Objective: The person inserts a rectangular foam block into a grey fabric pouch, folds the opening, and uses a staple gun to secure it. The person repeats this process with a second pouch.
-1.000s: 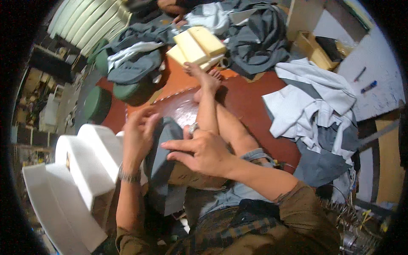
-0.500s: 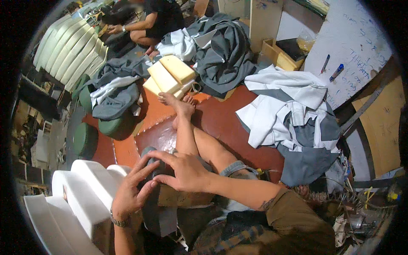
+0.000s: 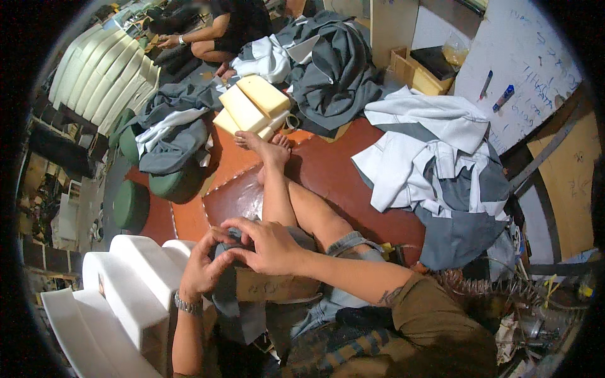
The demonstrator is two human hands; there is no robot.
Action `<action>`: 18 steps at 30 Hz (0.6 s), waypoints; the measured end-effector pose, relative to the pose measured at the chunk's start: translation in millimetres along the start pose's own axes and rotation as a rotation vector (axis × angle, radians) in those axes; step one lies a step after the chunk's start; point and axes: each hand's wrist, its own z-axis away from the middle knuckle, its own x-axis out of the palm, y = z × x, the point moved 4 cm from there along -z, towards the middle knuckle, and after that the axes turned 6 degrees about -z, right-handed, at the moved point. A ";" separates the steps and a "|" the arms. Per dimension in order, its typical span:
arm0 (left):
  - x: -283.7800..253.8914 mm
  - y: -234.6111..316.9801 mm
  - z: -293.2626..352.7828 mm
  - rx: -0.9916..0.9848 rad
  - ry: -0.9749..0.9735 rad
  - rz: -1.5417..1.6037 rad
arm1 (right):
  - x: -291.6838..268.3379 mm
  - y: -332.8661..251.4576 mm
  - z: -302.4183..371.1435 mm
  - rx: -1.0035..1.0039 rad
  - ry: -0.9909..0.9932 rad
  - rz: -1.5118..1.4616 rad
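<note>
In my lap rests a piece wrapped in grey fabric point(image 3: 225, 293), with a brown board-like panel point(image 3: 271, 286) showing on its side. Both hands meet at the top of it, thumbs close together and fingers curled over the grey fabric edge. My left hand point(image 3: 205, 261), with a metal watch at the wrist, grips the left side of that edge. My right hand point(image 3: 274, 249) pinches the cloth from the right, its forearm crossing my lap. What lies exactly under the fingertips is partly hidden.
White moulded foam pieces point(image 3: 135, 277) stand at my left. Cream foam blocks point(image 3: 246, 110) lie beyond my feet. Grey and white fabric covers point(image 3: 435, 157) are heaped at right; another grey pile point(image 3: 334, 75) lies ahead. Green round cushions point(image 3: 131, 205) sit left. Another person point(image 3: 227, 31) crouches far off.
My fingers have drawn in and curled more tightly over the grey fabric edge. My left hand has shifted slightly right and up. The view has tilted a little.
</note>
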 end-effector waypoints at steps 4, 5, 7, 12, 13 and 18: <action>-1.8 -16.8 -3.5 -0.130 0.052 0.024 | -14.4 23.4 10.1 -0.047 0.054 -0.141; -4.2 -20.5 -6.3 -0.129 0.065 -0.002 | -35.1 34.0 25.6 -0.116 0.139 -0.056; -9.9 -32.7 -9.0 -0.240 0.079 -0.088 | -86.2 75.8 57.0 0.012 0.218 0.213; -12.5 -47.7 -22.9 -0.125 0.084 -0.042 | -193.0 188.2 240.8 0.560 0.277 0.668; -12.4 -50.5 -25.2 -0.137 0.085 -0.014 | -195.1 209.2 290.3 0.800 0.139 0.849; -5.7 -51.9 -33.4 -0.171 0.039 0.088 | -174.3 276.3 447.8 1.331 0.378 0.511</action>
